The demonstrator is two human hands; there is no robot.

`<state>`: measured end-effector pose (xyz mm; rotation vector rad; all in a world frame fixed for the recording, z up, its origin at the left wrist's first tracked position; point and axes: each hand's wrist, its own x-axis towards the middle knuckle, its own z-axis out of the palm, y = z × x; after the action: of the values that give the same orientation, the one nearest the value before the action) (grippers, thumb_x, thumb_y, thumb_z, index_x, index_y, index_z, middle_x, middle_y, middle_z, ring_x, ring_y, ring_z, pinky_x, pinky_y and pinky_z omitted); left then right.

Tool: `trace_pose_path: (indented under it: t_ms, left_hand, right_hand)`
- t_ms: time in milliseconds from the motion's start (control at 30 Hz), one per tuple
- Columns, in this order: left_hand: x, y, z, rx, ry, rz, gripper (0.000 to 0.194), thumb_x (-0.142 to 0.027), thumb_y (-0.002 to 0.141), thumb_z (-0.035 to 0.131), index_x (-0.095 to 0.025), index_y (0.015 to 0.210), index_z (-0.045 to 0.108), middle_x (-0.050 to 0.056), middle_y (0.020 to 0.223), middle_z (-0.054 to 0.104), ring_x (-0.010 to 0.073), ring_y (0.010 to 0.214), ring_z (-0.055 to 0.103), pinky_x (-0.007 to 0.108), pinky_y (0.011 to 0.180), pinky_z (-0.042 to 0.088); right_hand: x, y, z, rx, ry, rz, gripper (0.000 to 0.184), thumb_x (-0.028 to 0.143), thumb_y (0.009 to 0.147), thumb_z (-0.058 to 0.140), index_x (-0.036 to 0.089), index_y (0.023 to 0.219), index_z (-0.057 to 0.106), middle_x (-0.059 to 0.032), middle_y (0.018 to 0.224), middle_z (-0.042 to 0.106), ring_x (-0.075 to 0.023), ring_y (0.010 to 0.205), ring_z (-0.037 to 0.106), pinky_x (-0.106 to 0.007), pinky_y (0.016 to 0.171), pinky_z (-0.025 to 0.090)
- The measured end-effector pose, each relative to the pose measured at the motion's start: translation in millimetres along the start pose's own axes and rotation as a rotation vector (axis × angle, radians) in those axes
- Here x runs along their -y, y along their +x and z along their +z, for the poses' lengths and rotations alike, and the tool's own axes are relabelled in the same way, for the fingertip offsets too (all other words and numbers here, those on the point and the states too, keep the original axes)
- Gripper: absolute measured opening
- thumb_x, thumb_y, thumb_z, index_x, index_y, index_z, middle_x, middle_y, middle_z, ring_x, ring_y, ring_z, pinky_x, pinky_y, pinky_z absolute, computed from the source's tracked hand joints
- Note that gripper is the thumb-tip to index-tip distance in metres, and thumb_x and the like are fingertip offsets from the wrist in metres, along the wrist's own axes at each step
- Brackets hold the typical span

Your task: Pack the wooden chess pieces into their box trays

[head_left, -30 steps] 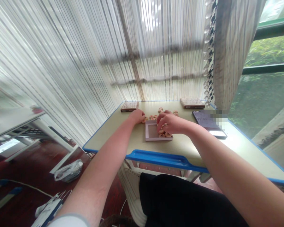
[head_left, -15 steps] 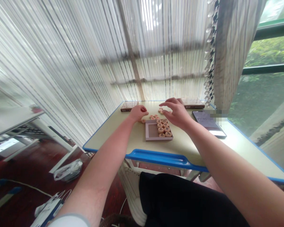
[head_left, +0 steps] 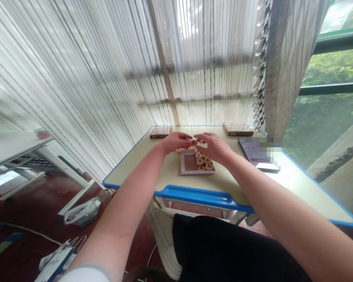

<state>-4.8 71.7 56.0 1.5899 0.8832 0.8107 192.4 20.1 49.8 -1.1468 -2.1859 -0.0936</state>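
My left hand (head_left: 174, 143) is over the middle of the desk, its fingertips closed on a round wooden Chinese chess piece (head_left: 194, 143) with a dark character. Close by on the other side, my right hand (head_left: 214, 145) has its thumb and forefinger apart beside that piece; whether they touch it is hard to tell. Below both hands lies a shallow open box (head_left: 190, 172). Its right part holds several Chinese chess pieces (head_left: 200, 161) in rows, while its left part shows bare bottom. Loose pieces (head_left: 178, 150) lie behind the box, partly hidden by my hands.
Flat boxes stand at the back left (head_left: 161, 132) and back right (head_left: 238, 129) of the desk. A phone (head_left: 257, 154) lies on the right. The desk (head_left: 135, 164) has a blue rim with a front groove (head_left: 198, 194). Behind it hangs a string curtain (head_left: 211, 78).
My left hand has moved right, bringing a piece over the back of the box. My right hand has come left and lower, so the fingertips of both hands are now close together.
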Motion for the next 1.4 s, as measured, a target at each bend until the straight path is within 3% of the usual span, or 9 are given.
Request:
trace_pose_path:
  t_ms: [167, 400, 600, 700, 800, 967, 1400]
  left_hand:
    - [-6, -5, 1.7, 0.043, 0.029, -0.071, 0.039, -0.026, 0.059, 0.079, -0.011, 0.094, 0.069, 0.009, 0.082, 0.07, 0.0129, 0.068, 0.062, 0.025, 0.061, 0.046]
    - [-6, -3, 3.8, 0.068, -0.096, -0.055, 0.038, -0.024, 0.059, 0.08, -0.011, 0.093, 0.069, 0.009, 0.084, 0.07, 0.0135, 0.076, 0.064, 0.028, 0.072, 0.048]
    - [-4, -1, 3.3, 0.029, -0.084, -0.082, 0.039, -0.026, 0.063, 0.078, -0.011, 0.097, 0.066, 0.01, 0.084, 0.069, 0.0144, 0.077, 0.065, 0.026, 0.067, 0.047]
    - [-1, 2, 1.6, -0.114, -0.081, -0.059, 0.032, -0.025, 0.066, 0.075, -0.011, 0.094, 0.065, 0.009, 0.084, 0.069, 0.0123, 0.073, 0.064, 0.027, 0.069, 0.048]
    - [4, 7, -0.7, -0.229, -0.07, -0.026, 0.026, -0.024, 0.07, 0.071, -0.012, 0.092, 0.064, 0.006, 0.08, 0.068, 0.0101, 0.068, 0.061, 0.026, 0.068, 0.048]
    - [4, 9, 1.6, -0.23, -0.048, -0.033, 0.021, -0.023, 0.072, 0.068, -0.011, 0.089, 0.064, 0.005, 0.076, 0.067, 0.009, 0.065, 0.06, 0.024, 0.063, 0.045]
    - [2, 7, 4.4, -0.256, 0.018, -0.056, 0.02, -0.026, 0.072, 0.067, -0.011, 0.086, 0.064, 0.006, 0.074, 0.067, 0.0077, 0.06, 0.057, 0.024, 0.061, 0.044]
  right_hand:
    - [0, 1, -1, -0.011, -0.01, -0.036, 0.024, 0.032, 0.083, 0.055, 0.026, 0.102, 0.068, -0.0051, 0.103, 0.064, -0.0203, 0.094, 0.056, -0.031, 0.077, 0.044]
    - [1, 4, -9, -0.016, 0.018, -0.029, 0.019, 0.032, 0.079, 0.058, 0.023, 0.093, 0.068, -0.0047, 0.095, 0.066, -0.0202, 0.091, 0.056, -0.031, 0.074, 0.044]
    - [2, 6, -19, -0.01, 0.058, 0.021, 0.018, 0.031, 0.074, 0.061, 0.021, 0.087, 0.068, -0.0043, 0.088, 0.067, -0.0193, 0.086, 0.057, -0.03, 0.073, 0.044]
    - [10, 4, -32, 0.106, 0.094, 0.033, 0.02, 0.03, 0.07, 0.063, 0.02, 0.086, 0.068, -0.0044, 0.085, 0.067, -0.0171, 0.078, 0.058, -0.028, 0.068, 0.044]
    - [17, 0, -44, 0.311, 0.122, 0.031, 0.021, 0.03, 0.068, 0.064, 0.021, 0.086, 0.07, -0.0031, 0.083, 0.067, -0.0157, 0.073, 0.058, -0.026, 0.065, 0.043]
    - [23, -4, -46, 0.602, 0.124, 0.057, 0.019, 0.029, 0.065, 0.065, 0.024, 0.082, 0.071, -0.0004, 0.076, 0.068, -0.0146, 0.065, 0.058, -0.025, 0.058, 0.042]
    - [20, -7, -36, 0.664, 0.079, 0.087, 0.013, 0.027, 0.063, 0.065, 0.023, 0.075, 0.069, 0.0003, 0.067, 0.065, -0.0136, 0.056, 0.055, -0.024, 0.05, 0.038]
